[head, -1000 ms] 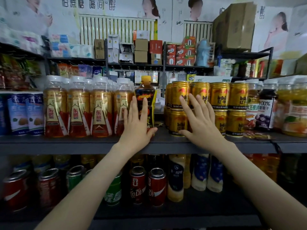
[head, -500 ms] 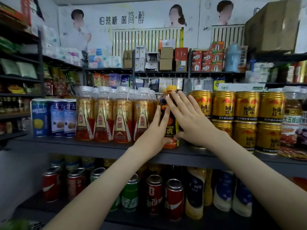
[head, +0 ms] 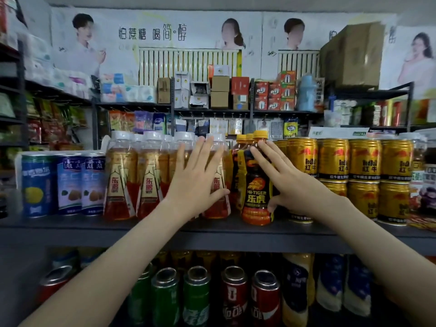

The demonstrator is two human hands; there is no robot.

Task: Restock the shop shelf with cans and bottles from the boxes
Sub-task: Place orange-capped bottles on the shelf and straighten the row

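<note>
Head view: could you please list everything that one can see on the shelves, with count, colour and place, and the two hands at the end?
amber bottles: several, white caps, upper shelf, left of centre
Hi-Tiger bottles: at least three, dark with yellow caps, centre
Red Bull cans: many, gold, stacked two high, right of centre
tall cans: three, blue and white, far left
soda cans: several, red and green, lower shelf
shelf: one, dark grey, under the bottles
cardboard box: one, brown, top right
left hand: flat against the amber bottles
right hand: fingers straight against the front Hi-Tiger bottle
</note>
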